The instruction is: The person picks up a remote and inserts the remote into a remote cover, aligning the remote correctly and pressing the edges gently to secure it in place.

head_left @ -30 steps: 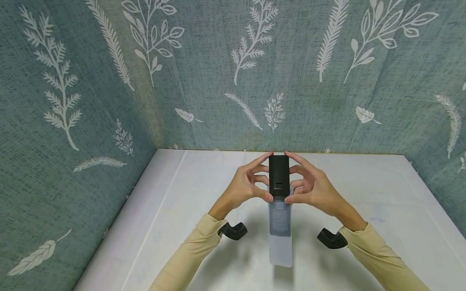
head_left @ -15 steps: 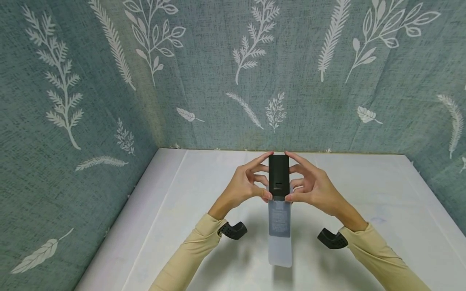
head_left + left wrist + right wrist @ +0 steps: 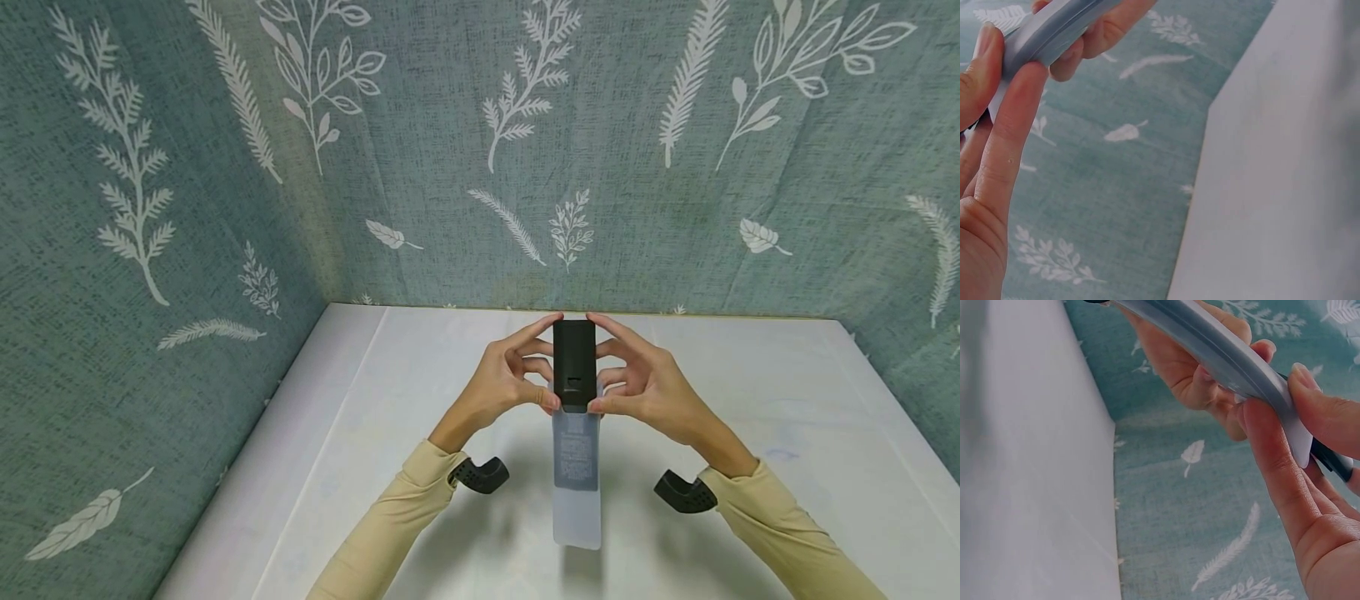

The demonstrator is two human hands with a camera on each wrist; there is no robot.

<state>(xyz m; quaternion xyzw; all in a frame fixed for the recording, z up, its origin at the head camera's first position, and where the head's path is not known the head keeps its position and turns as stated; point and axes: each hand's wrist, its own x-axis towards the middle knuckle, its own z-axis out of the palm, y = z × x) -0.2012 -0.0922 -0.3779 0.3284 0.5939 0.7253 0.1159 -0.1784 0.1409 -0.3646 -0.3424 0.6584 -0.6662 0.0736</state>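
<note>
Two bare hands hold a long device [image 3: 575, 362] upright in the frame, just right of center. Very little has changed over the past second: hands and device keep almost the same place, while the leaf-patterned fabric [image 3: 450, 125] and the edge of the white counter [image 3: 390, 417] have drifted slightly right. That suggests a slight turn of the head camera and a steady two-handed hold, the work paused at this point.

The left hand [image 3: 502, 383] and right hand [image 3: 651, 390] mirror each other. Each one's grip is on the device, thumb on the near end of its dark part and index finger at the top corner, the other fingers curled in at the sides. The device appears raised off the counter, with a soft shadow below it.

It is narrow and in three tones: a black block [image 3: 575, 354] on top, a grey-blue panel [image 3: 576, 457] with small pale print too faint to read, and a whitish, rounded end [image 3: 577, 518] toward the bottom of the frame. Both wrist views show a smooth, curved, pale-edged underside. What the device is, I cannot tell.
</note>
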